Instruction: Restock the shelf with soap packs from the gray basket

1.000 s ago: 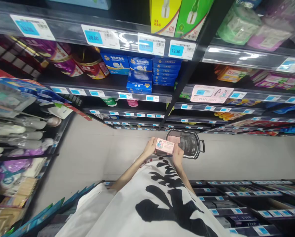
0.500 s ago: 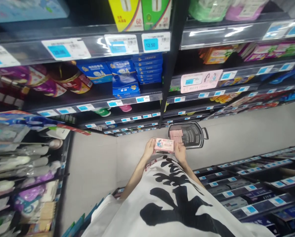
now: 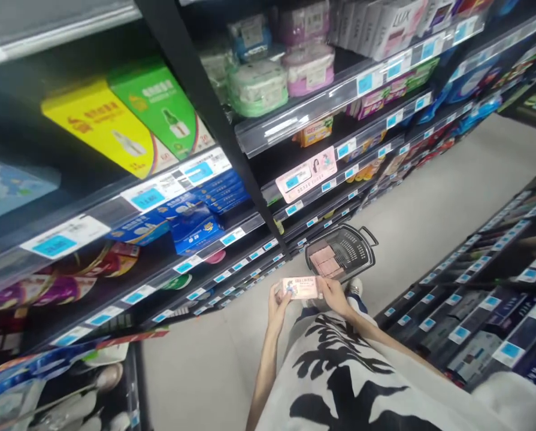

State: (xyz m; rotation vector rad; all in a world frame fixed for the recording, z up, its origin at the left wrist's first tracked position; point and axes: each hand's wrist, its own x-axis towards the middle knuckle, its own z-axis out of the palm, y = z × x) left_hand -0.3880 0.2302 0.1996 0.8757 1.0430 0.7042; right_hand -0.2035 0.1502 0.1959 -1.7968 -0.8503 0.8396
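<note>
A small pink printed box (image 3: 300, 288), likely boxed soap, is held level in front of my shirt. My left hand (image 3: 279, 302) grips its left end, with the thumb on the front face. At the other end, the fingers of my right hand (image 3: 333, 293) are closed on it. Just beyond my right hand, a dark shopping basket (image 3: 355, 254) stands on the floor. Several similar pink boxes (image 3: 325, 261) lie together in the basket's left part.
Shelves ahead carry yellow (image 3: 103, 126) and green boxes (image 3: 157, 108), blue boxes (image 3: 196, 230) and wrapped soaps (image 3: 310, 66). A pink shelf sign (image 3: 307, 173) hangs on one edge. More shelving (image 3: 487, 323) lines the right, and a rack of packaged goods (image 3: 70, 395) is at lower left.
My view has turned and tilted, so the shelves appear slanted and my shoe now shows beside the basket. Both hands still hold the pink box; my left thumb now lies across its front.
</note>
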